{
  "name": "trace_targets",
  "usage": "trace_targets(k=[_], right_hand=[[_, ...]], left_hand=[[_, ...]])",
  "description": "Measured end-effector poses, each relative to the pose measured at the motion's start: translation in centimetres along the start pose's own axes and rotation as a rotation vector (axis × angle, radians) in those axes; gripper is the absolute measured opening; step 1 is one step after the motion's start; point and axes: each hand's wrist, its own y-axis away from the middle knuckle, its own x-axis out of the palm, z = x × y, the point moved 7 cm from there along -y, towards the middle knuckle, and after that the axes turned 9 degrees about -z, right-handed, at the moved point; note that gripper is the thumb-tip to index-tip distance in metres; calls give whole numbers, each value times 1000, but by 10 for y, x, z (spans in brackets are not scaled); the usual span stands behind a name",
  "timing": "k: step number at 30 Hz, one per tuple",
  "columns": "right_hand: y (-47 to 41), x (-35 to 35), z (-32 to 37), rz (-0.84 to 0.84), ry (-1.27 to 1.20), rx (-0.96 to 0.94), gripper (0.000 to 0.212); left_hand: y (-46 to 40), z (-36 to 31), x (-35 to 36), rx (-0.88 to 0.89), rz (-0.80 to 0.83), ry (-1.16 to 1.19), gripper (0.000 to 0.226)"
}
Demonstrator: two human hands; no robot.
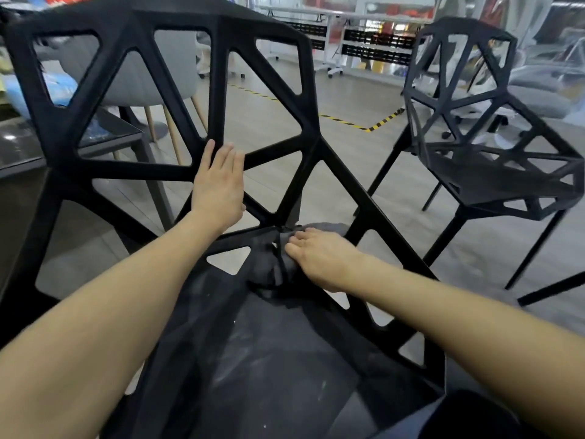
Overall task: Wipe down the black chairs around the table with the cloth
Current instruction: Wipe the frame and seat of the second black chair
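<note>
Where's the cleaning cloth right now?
In the head view the dark grey cloth sits low and centre, under the right hand, pressed where the near black chair back meets its seat.

No text, label, brand or number can be read anywhere here (the red and yellow panels (392, 11) along the far wall are too blurred to make out); the only marking is the yellow-and-black striped tape (373, 126) on the floor, which carries no words
</note>
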Motion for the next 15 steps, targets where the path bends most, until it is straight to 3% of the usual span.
trace_targets(k=[2, 5, 7, 10, 13, 15], right_hand=[[44, -5, -9, 65, 46, -64, 41], [79, -13, -15, 44, 94, -78, 78], [61, 2, -7, 9, 100, -57, 82], [35, 8, 4, -10, 45, 25, 96], [75, -16, 2, -50, 24, -7, 78], [120, -24, -12, -77, 101, 18, 68]], left_hand=[[-1, 1, 3, -4, 5, 5, 114], [2, -4, -1, -20, 43, -5, 114], [11, -11, -10, -41, 79, 42, 111], [36, -37, -19, 25, 156, 212, 86], [70, -68, -15, 89, 319, 476, 43], [87, -83, -10, 109, 445, 520, 35]])
